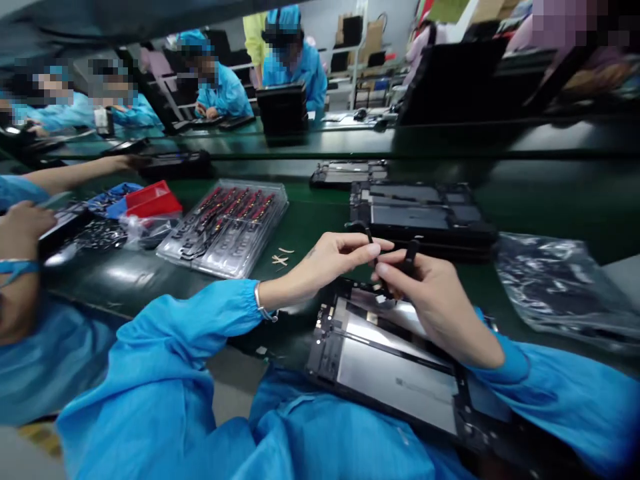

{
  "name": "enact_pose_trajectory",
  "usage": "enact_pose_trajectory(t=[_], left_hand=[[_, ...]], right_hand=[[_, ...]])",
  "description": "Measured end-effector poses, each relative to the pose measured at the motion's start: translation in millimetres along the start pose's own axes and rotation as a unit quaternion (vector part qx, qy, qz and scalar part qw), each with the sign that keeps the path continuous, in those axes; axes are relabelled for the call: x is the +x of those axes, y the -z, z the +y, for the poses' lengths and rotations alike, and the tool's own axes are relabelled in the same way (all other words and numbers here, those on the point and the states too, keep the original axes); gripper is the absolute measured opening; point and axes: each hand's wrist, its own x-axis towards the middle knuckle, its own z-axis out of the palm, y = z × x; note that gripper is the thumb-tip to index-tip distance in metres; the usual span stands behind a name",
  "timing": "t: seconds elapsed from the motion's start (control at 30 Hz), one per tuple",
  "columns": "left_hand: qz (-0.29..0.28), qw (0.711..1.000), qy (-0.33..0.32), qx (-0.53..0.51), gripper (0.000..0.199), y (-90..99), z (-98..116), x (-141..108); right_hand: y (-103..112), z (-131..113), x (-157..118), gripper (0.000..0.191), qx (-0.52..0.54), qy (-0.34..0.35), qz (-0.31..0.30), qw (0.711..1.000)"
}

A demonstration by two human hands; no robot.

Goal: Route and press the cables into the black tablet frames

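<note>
Both my hands meet above an opened tablet-like device (pixel 400 380), which lies at the bench's near edge with its silver inner plates showing. My left hand (pixel 333 263) pinches a thin black cable part (pixel 369 235) between thumb and fingers. Close beside it, my right hand (pixel 433 293) is closed on the lower part of the same black piece, and a dark strip (pixel 411 253) stands up between its fingers. A small white tab hangs under the fingertips. Behind my hands sits a stack of similar opened devices (pixel 415 207).
Left of centre, a clear tray (pixel 225 230) holds red and black parts. Tan strips (pixel 281 259) lie beside it. A plastic bag (pixel 565 287) is at the right. A co-worker's hands (pixel 25 227) and red bin (pixel 155 199) are at the left.
</note>
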Motion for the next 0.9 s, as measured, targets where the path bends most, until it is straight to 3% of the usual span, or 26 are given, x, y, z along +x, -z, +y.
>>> enact_pose_trajectory(t=[0.1,0.2,0.3,0.4,0.47,0.53,0.6,0.67,0.7,0.77,0.9], left_hand=[[0.004,0.999,0.007,-0.032,0.034,-4.0,11.7,15.6],[-0.075,0.995,0.012,0.064,0.032,6.3,25.8,26.6],[-0.163,0.973,0.025,0.162,0.029,14.9,33.7,34.9],[-0.208,0.952,0.003,0.224,0.029,16.8,34.5,37.7],[-0.165,0.945,-0.079,0.271,0.031,15.5,33.6,35.3],[-0.060,0.911,-0.206,0.351,0.040,12.7,33.2,30.8],[0.042,0.830,-0.324,0.452,0.025,8.3,33.9,26.7],[0.090,0.738,-0.400,0.536,0.014,3.3,34.9,25.1],[0.103,0.702,-0.424,0.562,0.016,1.0,35.3,25.2],[0.121,0.660,-0.446,0.592,0.018,-2.4,35.6,26.3],[0.130,0.647,-0.433,0.614,0.017,-3.8,35.4,25.4]], right_hand=[[7.3,-2.8,6.1,0.027,-0.024,0.056,0.028,0.998],[18.2,-10.0,12.4,0.033,-0.081,0.126,0.043,0.988],[25.2,-16.1,15.5,0.021,-0.108,0.152,0.049,0.981],[26.4,-18.7,15.4,0.011,-0.111,0.163,0.075,0.977],[25.6,-20.0,14.8,0.010,-0.080,0.146,0.077,0.983],[24.3,-22.2,14.2,0.012,-0.021,0.111,0.066,0.991],[22.9,-25.0,13.2,0.015,0.034,0.083,0.053,0.995],[21.6,-27.4,11.3,0.018,0.052,0.075,0.045,0.995],[21.1,-28.1,10.1,0.019,0.049,0.078,0.046,0.995],[20.5,-28.5,7.5,0.020,0.034,0.091,0.049,0.994],[20.7,-25.8,4.1,0.020,-0.006,0.127,0.053,0.990]])
